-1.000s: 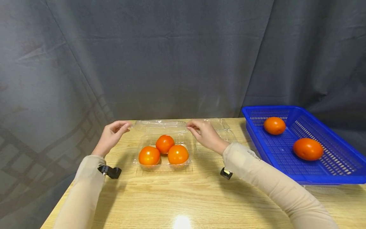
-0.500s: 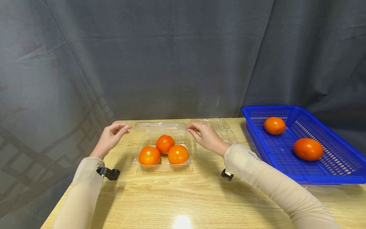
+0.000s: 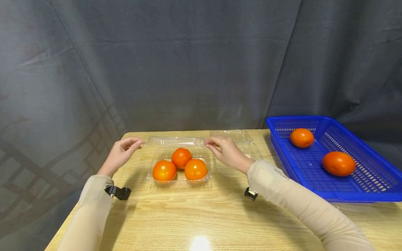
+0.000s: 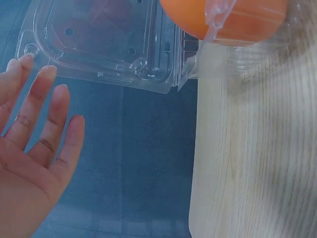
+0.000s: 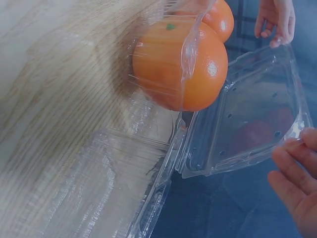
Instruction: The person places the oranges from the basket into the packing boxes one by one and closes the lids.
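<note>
The person's left hand (image 3: 123,155) pinches one outer corner of the raised lid (image 5: 250,111) between thumb and forefinger; in the left wrist view its other fingers fan apart, loosely bent, free of the plastic. The right hand (image 3: 228,153) pinches the opposite corner in much the same way, its remaining fingers bent and lying nearer one another. The lid joins the clear container (image 3: 179,184) along that container's far edge and stands tilted up there, well away from its near rim.

Inside the container sit three orange fruits: one at its near left (image 3: 164,170), one at its near right (image 3: 195,169), and one behind and between them (image 3: 181,158). Judging by this, the loading of the container looks done, while its lid is held by both hands but not folded over; bringing it down and pressing the rims together would be what is left there.

Just to the right of the container lies a second clear box (image 5: 81,186), whose exact state is hard to make out. Farther right of the container stands a blue basket (image 3: 367,197), holding two more orange fruits, a far one (image 3: 302,137) and a near one (image 3: 339,163), so those seem unpacked. The wooden table (image 3: 188,216) carries everything, and a grey curtain (image 3: 188,69) hangs behind the container.
</note>
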Available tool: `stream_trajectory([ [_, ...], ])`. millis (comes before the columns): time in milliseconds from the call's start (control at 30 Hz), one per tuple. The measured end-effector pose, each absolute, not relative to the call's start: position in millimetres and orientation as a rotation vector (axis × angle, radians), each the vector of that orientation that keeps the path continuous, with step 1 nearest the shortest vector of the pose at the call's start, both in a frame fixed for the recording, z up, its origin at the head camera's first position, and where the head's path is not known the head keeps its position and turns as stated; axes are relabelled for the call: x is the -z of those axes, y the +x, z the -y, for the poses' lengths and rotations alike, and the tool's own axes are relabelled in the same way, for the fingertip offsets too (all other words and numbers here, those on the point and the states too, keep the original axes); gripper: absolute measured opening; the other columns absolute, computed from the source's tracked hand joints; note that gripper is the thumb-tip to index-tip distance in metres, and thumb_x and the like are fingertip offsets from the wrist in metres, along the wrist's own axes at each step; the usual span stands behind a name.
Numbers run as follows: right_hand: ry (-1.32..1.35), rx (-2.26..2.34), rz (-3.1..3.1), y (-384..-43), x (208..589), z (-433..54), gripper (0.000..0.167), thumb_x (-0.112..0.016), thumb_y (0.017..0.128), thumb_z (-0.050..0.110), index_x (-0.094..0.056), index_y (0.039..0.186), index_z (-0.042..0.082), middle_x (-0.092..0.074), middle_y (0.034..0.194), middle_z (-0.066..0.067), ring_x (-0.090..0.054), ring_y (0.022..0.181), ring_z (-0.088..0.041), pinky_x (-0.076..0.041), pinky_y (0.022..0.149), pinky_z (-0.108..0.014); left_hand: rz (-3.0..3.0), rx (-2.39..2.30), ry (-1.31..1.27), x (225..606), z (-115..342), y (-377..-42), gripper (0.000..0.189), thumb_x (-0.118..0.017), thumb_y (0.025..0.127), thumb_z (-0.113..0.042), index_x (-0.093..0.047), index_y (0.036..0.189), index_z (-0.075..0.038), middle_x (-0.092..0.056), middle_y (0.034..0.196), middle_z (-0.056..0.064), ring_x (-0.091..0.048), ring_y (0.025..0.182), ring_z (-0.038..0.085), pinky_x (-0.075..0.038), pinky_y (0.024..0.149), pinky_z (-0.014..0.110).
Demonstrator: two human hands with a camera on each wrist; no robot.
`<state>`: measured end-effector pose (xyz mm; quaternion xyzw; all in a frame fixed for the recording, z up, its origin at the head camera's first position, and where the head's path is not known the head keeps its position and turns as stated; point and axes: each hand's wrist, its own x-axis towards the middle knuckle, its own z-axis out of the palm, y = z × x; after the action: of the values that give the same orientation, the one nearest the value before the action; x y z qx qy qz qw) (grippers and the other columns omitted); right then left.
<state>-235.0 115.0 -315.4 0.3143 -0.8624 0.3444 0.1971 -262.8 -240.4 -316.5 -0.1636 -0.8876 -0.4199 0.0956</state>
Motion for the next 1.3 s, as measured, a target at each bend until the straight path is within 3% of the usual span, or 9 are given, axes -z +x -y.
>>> stream_trajectory([
  [100,0.896,-0.956,2.406,-233.7,315.6,-115.4,0.006,-0.062,0.087,0.004,-0.067,0.091,0.002,-0.070,0.091,-0.010,-0.068,0.088,-0.021,-0.056,0.083,-0.028,2.640,1.213,-0.485,318.6,241.0,-261.9,0.034,-0.052,0.095,-0.031,-0.064,0.112,-0.004,-0.066,0.104,0.007,-0.056,0.084,-0.008,-0.048,0.074,0.014],
  [200,0.909,-0.949,2.397,-232.7,315.8,-115.6,0.006,-0.062,0.087,0.004,-0.067,0.091,0.002,-0.071,0.091,-0.010,-0.068,0.088,-0.021,-0.056,0.083,-0.028,2.649,1.179,-0.484,320.3,241.9,-260.8,0.034,-0.052,0.095,-0.032,-0.065,0.110,-0.005,-0.066,0.105,0.012,-0.056,0.083,-0.008,-0.047,0.071,0.016],
  [267,0.908,-0.942,2.402,-232.1,316.0,-115.6,0.006,-0.062,0.087,0.005,-0.067,0.091,0.002,-0.071,0.091,-0.010,-0.068,0.088,-0.020,-0.056,0.083,-0.028,2.647,1.169,-0.491,320.9,242.3,-260.3,0.033,-0.052,0.095,-0.032,-0.066,0.109,-0.006,-0.066,0.102,0.007,-0.055,0.083,-0.009,-0.047,0.070,0.016],
  [433,0.901,-0.911,2.415,-230.2,316.5,-115.8,0.008,-0.062,0.088,0.006,-0.067,0.091,0.001,-0.071,0.091,-0.009,-0.069,0.088,-0.021,-0.056,0.083,-0.029,2.640,1.158,-0.518,321.6,243.4,-259.0,0.031,-0.053,0.095,-0.031,-0.067,0.106,-0.006,-0.060,0.092,-0.020,-0.055,0.082,-0.007,-0.047,0.071,0.016],
  [533,0.908,-0.905,2.419,-229.2,317.0,-116.1,0.007,-0.063,0.087,0.006,-0.067,0.091,0.002,-0.071,0.091,-0.010,-0.069,0.088,-0.022,-0.056,0.082,-0.029,2.646,1.151,-0.530,322.0,243.9,-257.3,0.030,-0.053,0.095,-0.030,-0.067,0.106,-0.006,-0.058,0.090,-0.025,-0.056,0.083,-0.004,-0.047,0.073,0.014],
  [633,0.917,-0.908,2.425,-228.1,317.8,-116.5,0.007,-0.063,0.087,0.006,-0.067,0.092,0.002,-0.071,0.092,-0.010,-0.069,0.089,-0.022,-0.056,0.082,-0.029,2.660,1.137,-0.531,322.0,244.1,-255.2,0.030,-0.053,0.095,-0.029,-0.067,0.107,-0.006,-0.060,0.093,-0.020,-0.056,0.084,-0.005,-0.046,0.074,0.013],
  [900,0.934,-0.894,2.445,-226.2,320.5,-117.8,0.008,-0.062,0.088,0.006,-0.067,0.092,0.001,-0.072,0.092,-0.010,-0.069,0.089,-0.022,-0.056,0.082,-0.030,2.700,1.102,-0.542,321.7,243.3,-249.8,0.029,-0.051,0.096,-0.029,-0.067,0.108,-0.008,-0.067,0.109,0.009,-0.051,0.088,-0.014,-0.044,0.079,0.010],
  [1300,0.947,-0.885,2.458,-222.0,323.0,-119.4,0.007,-0.063,0.086,0.003,-0.067,0.091,0.001,-0.072,0.091,-0.011,-0.069,0.086,-0.021,-0.057,0.079,-0.029,2.616,1.088,-0.668,321.3,240.1,-241.7,0.018,-0.056,0.093,-0.013,-0.069,0.103,-0.005,-0.070,0.103,0.014,-0.055,0.084,-0.011,-0.047,0.074,0.011],
])
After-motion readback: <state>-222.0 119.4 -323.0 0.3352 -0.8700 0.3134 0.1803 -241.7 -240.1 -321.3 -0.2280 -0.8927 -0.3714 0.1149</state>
